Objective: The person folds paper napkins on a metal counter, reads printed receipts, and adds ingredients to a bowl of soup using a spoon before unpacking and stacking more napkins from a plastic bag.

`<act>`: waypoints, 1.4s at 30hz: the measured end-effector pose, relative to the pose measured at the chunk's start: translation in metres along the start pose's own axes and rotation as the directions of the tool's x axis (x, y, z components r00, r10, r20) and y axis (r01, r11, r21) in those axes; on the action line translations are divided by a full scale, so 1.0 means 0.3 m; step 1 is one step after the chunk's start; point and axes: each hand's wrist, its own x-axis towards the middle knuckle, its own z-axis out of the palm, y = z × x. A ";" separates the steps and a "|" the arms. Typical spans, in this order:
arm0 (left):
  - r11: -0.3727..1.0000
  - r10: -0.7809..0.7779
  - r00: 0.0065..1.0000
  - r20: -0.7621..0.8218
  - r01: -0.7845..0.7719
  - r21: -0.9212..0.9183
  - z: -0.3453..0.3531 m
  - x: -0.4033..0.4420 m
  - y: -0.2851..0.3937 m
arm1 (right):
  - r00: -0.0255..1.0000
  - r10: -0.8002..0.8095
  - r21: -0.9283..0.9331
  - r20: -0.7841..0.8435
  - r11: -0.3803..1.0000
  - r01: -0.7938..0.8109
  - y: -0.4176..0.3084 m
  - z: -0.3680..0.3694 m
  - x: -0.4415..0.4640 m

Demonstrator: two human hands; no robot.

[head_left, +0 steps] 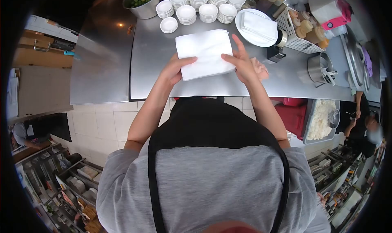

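Both hands hold a stack of white napkins (pixel 206 53) above the steel counter, one at each side. My left hand (pixel 174 69) grips the left edge, thumb lying on top and the other fingers hidden beneath. On the opposite edge, my right hand (pixel 241 63) pinches with its thumb on top, while the index finger stretches out past the corner. More folded white napkins (pixel 259 25) lie on a white plate (pixel 244 36) at the back right. A crumpled pinkish cloth (pixel 259 68) is beside my right wrist.
Stacks of small white dishes (pixel 186 15) line the back of the steel counter (pixel 157 90), near a pot of green limes (pixel 143 4). To the right are a white basket of bottles (pixel 300 33) and a metal pot (pixel 319 65). A tub of rice (pixel 322 120) stands lower right; people work nearby.
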 end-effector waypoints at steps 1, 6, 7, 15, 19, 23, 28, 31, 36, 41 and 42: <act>1.000 0.008 1.000 0.015 -0.008 0.016 -0.014 0.016 -0.017 | 0.999 0.018 0.004 -0.027 1.000 -0.018 0.019 -0.006 0.005; 0.999 -0.008 0.991 -0.136 0.002 -0.039 -0.085 0.122 -0.112 | 0.994 0.062 0.135 -0.087 0.990 -0.050 0.142 -0.058 0.028; 0.999 -0.009 0.986 -0.165 0.002 -0.046 -0.111 0.147 -0.123 | 0.989 0.073 0.162 -0.128 0.985 -0.052 0.163 -0.058 0.027; 0.989 -0.118 0.974 -0.194 0.133 0.067 -0.170 0.153 -0.161 | 0.984 0.106 0.252 -0.141 0.965 -0.068 0.274 -0.079 0.063; 0.993 -0.033 0.966 -0.256 0.060 0.098 -0.184 0.204 -0.206 | 0.974 0.155 0.061 -0.164 0.987 -0.147 0.231 -0.104 0.075; 0.988 0.014 0.939 -0.343 0.040 0.152 -0.191 0.263 -0.214 | 0.959 -0.028 -0.239 -0.281 0.970 -0.042 0.277 -0.143 0.136; 0.975 0.044 0.904 -0.426 0.055 0.217 -0.181 0.366 -0.137 | 0.776 -0.547 -0.799 0.313 0.291 0.527 0.230 -0.086 0.189; 0.963 0.104 0.896 -0.432 0.018 0.270 -0.193 0.414 -0.121 | 0.772 -0.469 -0.824 0.429 0.148 0.547 0.238 -0.035 0.263; 0.929 0.266 0.793 -0.548 -0.058 0.366 -0.211 0.328 -0.106 | 0.811 -0.394 -0.876 0.433 0.030 0.482 0.244 -0.022 0.326; 0.928 0.278 0.812 -0.514 -0.089 0.363 -0.270 0.195 -0.135 | 0.838 -0.352 -0.881 0.416 0.073 0.468 0.240 -0.027 0.357; 0.932 0.266 0.827 -0.495 -0.088 0.352 -0.271 0.180 -0.139 | 0.827 -0.385 -0.873 0.410 0.095 0.478 0.234 -0.023 0.356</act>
